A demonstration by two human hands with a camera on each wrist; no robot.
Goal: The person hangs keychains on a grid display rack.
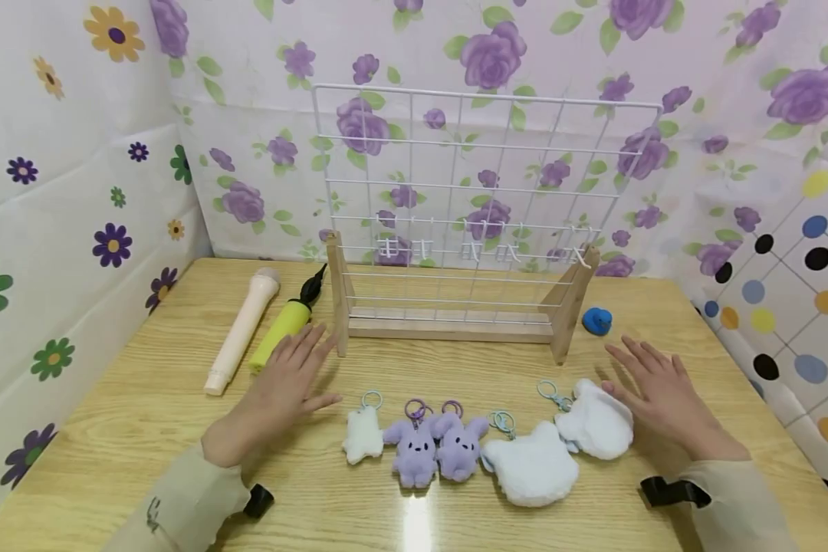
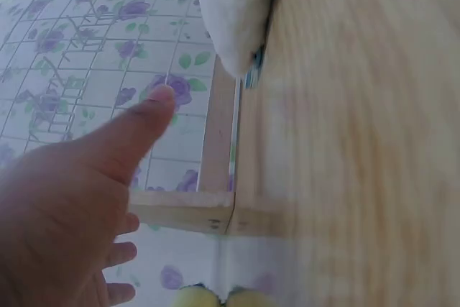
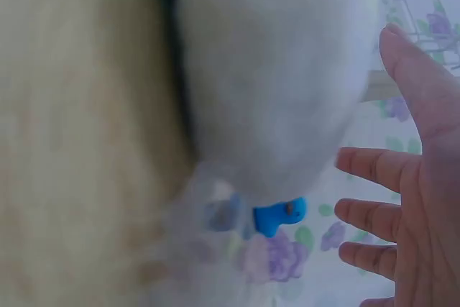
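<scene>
My left hand (image 1: 279,387) is spread with straight fingers beside the yellow hand pump (image 1: 283,333), its thumb pointing toward a small white plush keychain (image 1: 364,435). My right hand (image 1: 669,395), fingers apart, is next to a white plush keychain (image 1: 599,422); its palm shows empty in the right wrist view. Between the hands lie two purple bunny plush keychains (image 1: 415,454) and a larger white plush keychain (image 1: 534,466) with a pale blue ring. In the left wrist view, the left thumb (image 2: 147,127) overlaps the wire grid.
Behind the keychains stands a white wire grid rack (image 1: 455,207) on a wooden base (image 1: 448,328), with several white hooks (image 1: 471,249) on it. A blue toy duck (image 1: 596,321) sits to its right. A pale microphone-shaped stick (image 1: 241,330) lies at the left.
</scene>
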